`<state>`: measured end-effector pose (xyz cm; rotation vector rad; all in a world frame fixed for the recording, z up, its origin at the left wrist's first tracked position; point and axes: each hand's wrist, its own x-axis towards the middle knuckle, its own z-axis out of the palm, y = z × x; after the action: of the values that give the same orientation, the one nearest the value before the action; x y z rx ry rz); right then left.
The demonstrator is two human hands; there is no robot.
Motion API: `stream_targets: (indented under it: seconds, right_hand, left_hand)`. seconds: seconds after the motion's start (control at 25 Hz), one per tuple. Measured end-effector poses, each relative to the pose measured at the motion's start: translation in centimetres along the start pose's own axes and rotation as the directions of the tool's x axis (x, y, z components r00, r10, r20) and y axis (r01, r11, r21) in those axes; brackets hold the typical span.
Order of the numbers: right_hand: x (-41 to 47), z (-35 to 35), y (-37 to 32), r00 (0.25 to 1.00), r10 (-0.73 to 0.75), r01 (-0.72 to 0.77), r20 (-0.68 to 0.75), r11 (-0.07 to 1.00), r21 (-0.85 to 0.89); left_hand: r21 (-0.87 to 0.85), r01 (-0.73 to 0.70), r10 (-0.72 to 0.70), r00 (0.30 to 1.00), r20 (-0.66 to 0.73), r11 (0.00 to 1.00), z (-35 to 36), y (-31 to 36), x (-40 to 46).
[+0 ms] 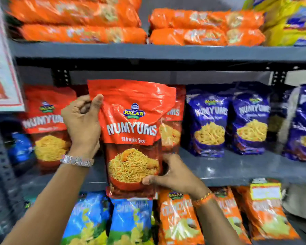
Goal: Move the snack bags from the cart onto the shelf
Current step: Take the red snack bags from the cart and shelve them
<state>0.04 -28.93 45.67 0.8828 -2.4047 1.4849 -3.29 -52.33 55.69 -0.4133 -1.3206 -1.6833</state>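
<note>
A red Numyums snack bag (132,131) stands upright in front of the grey middle shelf (237,167), its bottom hanging below the shelf's front edge. My left hand (81,121) pinches its upper left corner. My right hand (173,172) grips its lower right side. Two matching red bags stand on the shelf, one to the left (46,124) and one behind on the right (171,124). The cart is out of view.
Several blue Numyums bags (208,124) stand on the same shelf to the right. Orange packs (201,27) lie on the upper shelf. Blue (131,223) and orange bags (178,220) fill the shelf below. A paper sign (0,68) hangs at the left.
</note>
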Motion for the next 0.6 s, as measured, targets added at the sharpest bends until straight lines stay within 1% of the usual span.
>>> stream_targets:
  seconds: [0.08, 0.16, 0.24, 0.32, 0.48, 0.56, 0.6]
  right_hand:
    - [3.6, 1.1, 0.5, 0.999, -0.036, 0.037, 0.015, 0.995, -0.093]
    - [6.4, 2.3, 1.4, 1.000, -0.020, 0.022, 0.019, 0.989, -0.145]
    - [8.2, 3.1, 2.0, 1.000, -0.001, 0.000, -0.001, 0.980, -0.199]
    - [9.5, 3.7, 2.4, 0.998, 0.028, -0.042, -0.061, 0.970, -0.241]
    - [11.4, 4.5, 3.3, 0.989, 0.053, -0.085, -0.136, 0.967, -0.240]
    - [11.9, 4.9, 3.1, 0.982, 0.074, -0.115, -0.174, 0.963, -0.242]
    - [12.0, 5.1, 3.1, 0.979, 0.078, -0.121, -0.188, 0.966, -0.230]
  left_hand:
    - [0.085, 0.026, -0.025, 1.000, -0.017, 0.996, -1.3, -1.1, 2.5]
    - [0.140, 0.060, -0.054, 0.998, -0.040, 0.988, -2.0, -2.6, 4.5]
    - [0.207, 0.097, -0.077, 0.992, -0.103, 0.974, -2.5, -4.3, 5.9]
    - [0.341, 0.132, -0.077, 0.982, -0.170, 0.931, -2.9, -5.8, 7.1]
    - [0.550, 0.174, -0.023, 0.963, -0.270, 0.817, -2.4, -6.1, 7.9]
    - [0.624, 0.158, 0.036, 0.957, -0.287, 0.765, -2.0, -5.3, 7.8]
    - [0.637, 0.129, 0.070, 0.958, -0.278, 0.760, -2.0, -4.8, 7.8]
